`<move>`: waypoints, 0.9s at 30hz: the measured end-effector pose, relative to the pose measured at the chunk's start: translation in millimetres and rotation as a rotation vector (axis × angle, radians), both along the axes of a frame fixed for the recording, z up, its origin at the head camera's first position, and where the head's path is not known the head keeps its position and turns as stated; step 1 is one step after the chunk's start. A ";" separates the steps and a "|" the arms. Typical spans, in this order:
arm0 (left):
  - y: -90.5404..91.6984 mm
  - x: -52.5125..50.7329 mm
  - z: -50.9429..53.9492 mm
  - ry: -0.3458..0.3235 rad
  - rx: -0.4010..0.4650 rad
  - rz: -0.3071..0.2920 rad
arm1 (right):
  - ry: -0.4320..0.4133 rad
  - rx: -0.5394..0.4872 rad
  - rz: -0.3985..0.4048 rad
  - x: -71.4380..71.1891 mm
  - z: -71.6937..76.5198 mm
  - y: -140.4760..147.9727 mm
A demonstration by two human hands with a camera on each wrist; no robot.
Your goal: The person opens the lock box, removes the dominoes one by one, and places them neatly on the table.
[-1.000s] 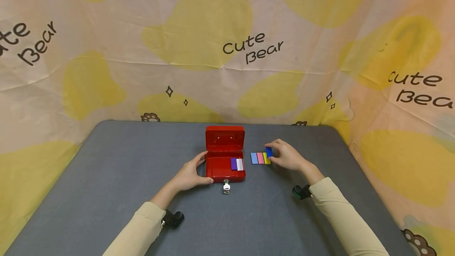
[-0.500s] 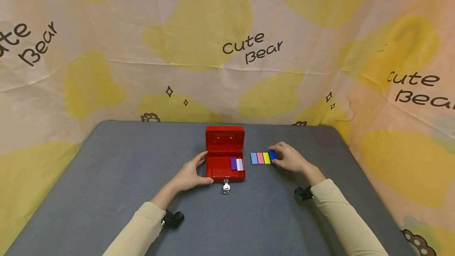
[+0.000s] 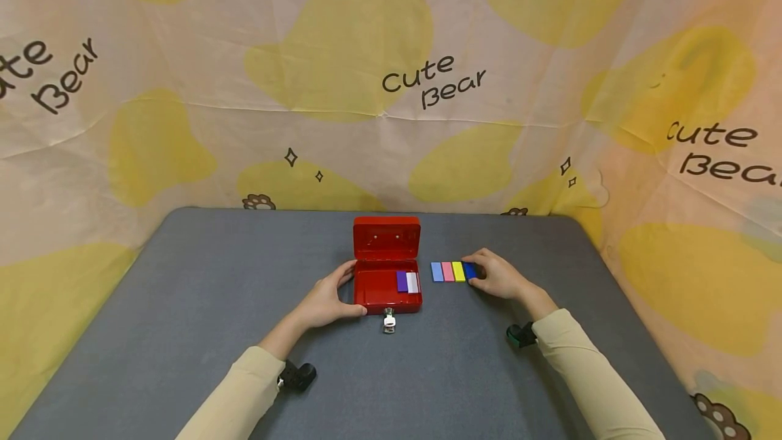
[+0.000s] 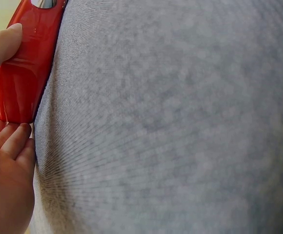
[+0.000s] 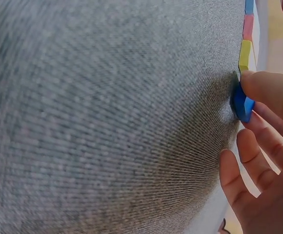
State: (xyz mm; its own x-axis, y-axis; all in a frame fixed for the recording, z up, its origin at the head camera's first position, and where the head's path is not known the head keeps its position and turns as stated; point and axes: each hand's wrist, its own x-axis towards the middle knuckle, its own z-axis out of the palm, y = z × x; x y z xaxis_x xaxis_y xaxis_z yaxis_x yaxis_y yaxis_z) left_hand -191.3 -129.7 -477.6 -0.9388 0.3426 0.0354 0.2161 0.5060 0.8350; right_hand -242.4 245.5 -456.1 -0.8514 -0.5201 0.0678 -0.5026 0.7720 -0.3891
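A red metal cash box [image 3: 374, 287] stands with its lid [image 3: 386, 240] raised. Inside, at the right, lie a purple block [image 3: 401, 282] and a white block [image 3: 412, 282], side by side. My left hand [image 3: 324, 301] grips the box's left end, its thumb on the front corner, as the left wrist view also shows. To the right of the box, my right hand [image 3: 501, 276] pinches a dark blue block [image 5: 242, 103] between thumb and fingers. That block is down at the right end of a row with light blue [image 3: 436, 272], pink [image 3: 448, 271] and yellow [image 3: 458, 271] blocks.
A silver latch with keys [image 3: 389, 321] hangs at the box's front and reaches the grey table [image 3: 415, 379]. Behind the table rises a patterned cloth [image 3: 342, 53]. Each wrist wears a small black camera, such as the left one [image 3: 299, 377].
My right hand has moved the dark blue block right, from above the yellow block down to the row's end, and straightened it. The left hand and the box have stayed put.
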 end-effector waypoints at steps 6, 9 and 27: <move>0.0 -0.6 -1.1 -0.002 -0.002 0.001 | -0.002 -0.007 0.006 -0.9 -1.9 0.4; 0.3 -0.1 -0.5 -0.005 -0.002 0.001 | -0.014 -0.004 0.003 -1.1 -2.0 -0.2; 0.6 -0.5 0.8 0.001 -0.008 0.007 | -0.031 0.010 0.002 -3.7 -2.3 -2.8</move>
State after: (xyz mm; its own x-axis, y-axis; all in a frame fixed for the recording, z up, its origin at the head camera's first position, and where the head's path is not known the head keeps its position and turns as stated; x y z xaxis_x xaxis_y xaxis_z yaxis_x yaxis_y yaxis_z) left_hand -191.8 -129.2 -476.8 -0.9413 0.3360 0.0338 0.2135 0.5146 0.8305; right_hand -246.1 242.7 -458.5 -0.8522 -0.5220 0.0363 -0.4917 0.7752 -0.3966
